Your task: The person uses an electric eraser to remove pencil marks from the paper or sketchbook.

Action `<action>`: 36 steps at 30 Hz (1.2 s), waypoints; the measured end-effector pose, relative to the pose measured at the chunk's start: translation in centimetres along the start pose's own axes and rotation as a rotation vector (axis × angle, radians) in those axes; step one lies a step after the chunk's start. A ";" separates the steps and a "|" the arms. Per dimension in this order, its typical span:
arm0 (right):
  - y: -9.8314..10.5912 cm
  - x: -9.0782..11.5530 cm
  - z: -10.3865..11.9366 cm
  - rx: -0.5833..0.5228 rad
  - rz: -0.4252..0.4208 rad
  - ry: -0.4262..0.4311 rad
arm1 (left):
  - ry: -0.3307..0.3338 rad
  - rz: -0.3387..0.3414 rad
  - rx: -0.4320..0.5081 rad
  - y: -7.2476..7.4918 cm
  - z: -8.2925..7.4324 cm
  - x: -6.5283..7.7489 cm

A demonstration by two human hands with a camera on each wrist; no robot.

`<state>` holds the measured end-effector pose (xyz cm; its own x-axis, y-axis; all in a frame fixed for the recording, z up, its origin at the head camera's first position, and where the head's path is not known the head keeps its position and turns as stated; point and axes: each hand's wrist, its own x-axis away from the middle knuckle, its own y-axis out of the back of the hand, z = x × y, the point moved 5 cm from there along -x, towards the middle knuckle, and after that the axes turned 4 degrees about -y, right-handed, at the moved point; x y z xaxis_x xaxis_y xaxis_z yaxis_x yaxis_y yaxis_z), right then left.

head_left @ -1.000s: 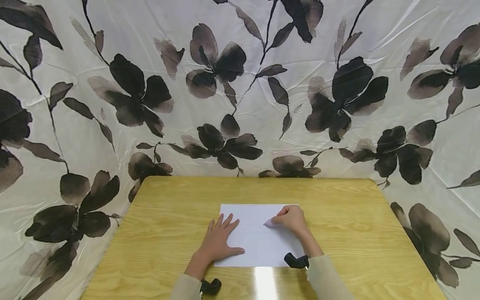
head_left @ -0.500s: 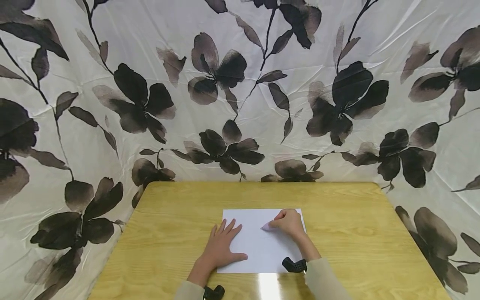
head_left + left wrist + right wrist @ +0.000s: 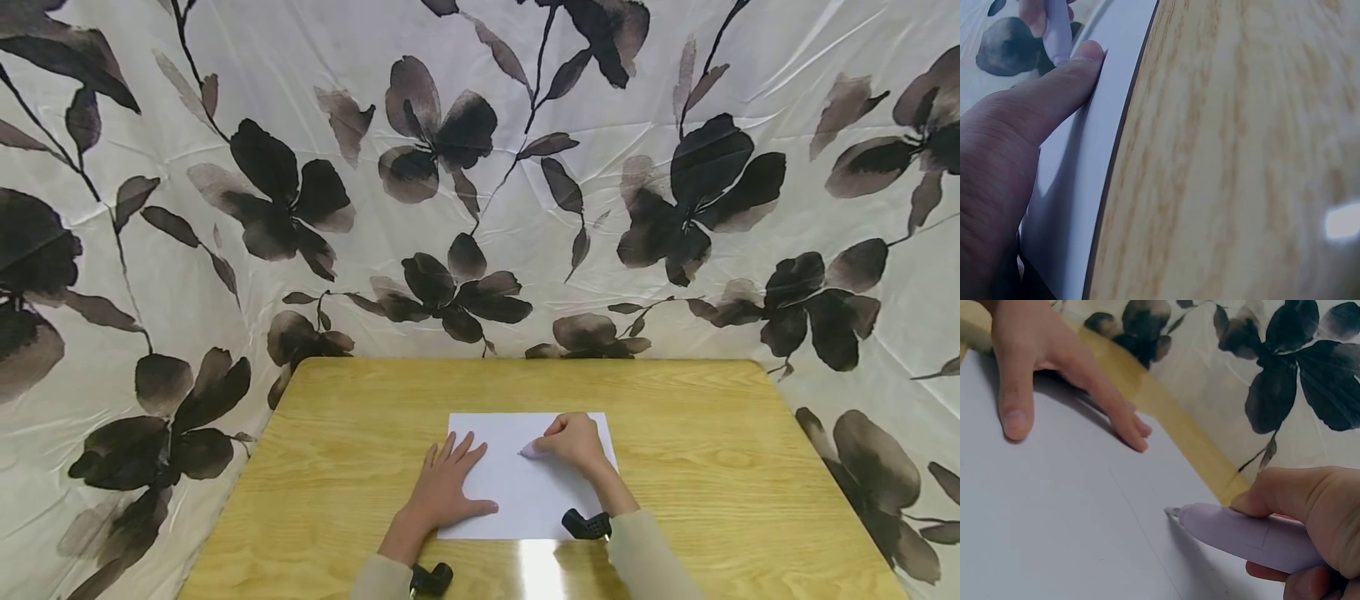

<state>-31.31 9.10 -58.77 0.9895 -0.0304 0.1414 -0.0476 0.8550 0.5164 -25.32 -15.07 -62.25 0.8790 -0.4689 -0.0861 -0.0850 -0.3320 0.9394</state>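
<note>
A white sheet of paper (image 3: 510, 508) lies on the wooden table. My left hand (image 3: 441, 492) rests flat on its left side, fingers spread and thumb pointing right near the front edge; in the left wrist view the thumb (image 3: 1066, 87) lies on the paper. My right hand (image 3: 576, 442) grips a thick lavender pen-shaped tool (image 3: 1247, 537) with a small metal tip. That tip is right at the paper's surface, in its upper middle, pointing left. Faint thin lines (image 3: 1139, 520) run along the sheet beside the tip. Part of the tool's rear is hidden in my palm.
The yellow wooden table (image 3: 337, 433) extends around the sheet on all sides. Behind and beside it hangs a white cloth (image 3: 570, 275) with dark flowers. A black wrist camera (image 3: 587, 525) hangs over the paper's front right part.
The right hand has drawn the tool's tip a little to the left across the paper. The left hand stays in place on the sheet; the head view has shifted slightly.
</note>
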 end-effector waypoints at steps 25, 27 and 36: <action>-0.2 0.2 -0.1 -0.001 0.016 -0.010 | -0.001 0.009 0.016 0.1 -0.1 0.0; -0.1 0.2 -0.1 0.000 0.008 -0.014 | -0.004 0.008 0.015 0.1 -0.1 0.0; -0.1 0.4 -0.2 -0.002 -0.022 -0.017 | -0.001 0.011 0.010 0.0 -0.1 -0.1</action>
<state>-30.85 9.16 -58.95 0.9879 -0.0576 0.1441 -0.0257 0.8552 0.5177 -25.35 -14.98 -62.18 0.8777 -0.4731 -0.0763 -0.0993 -0.3354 0.9368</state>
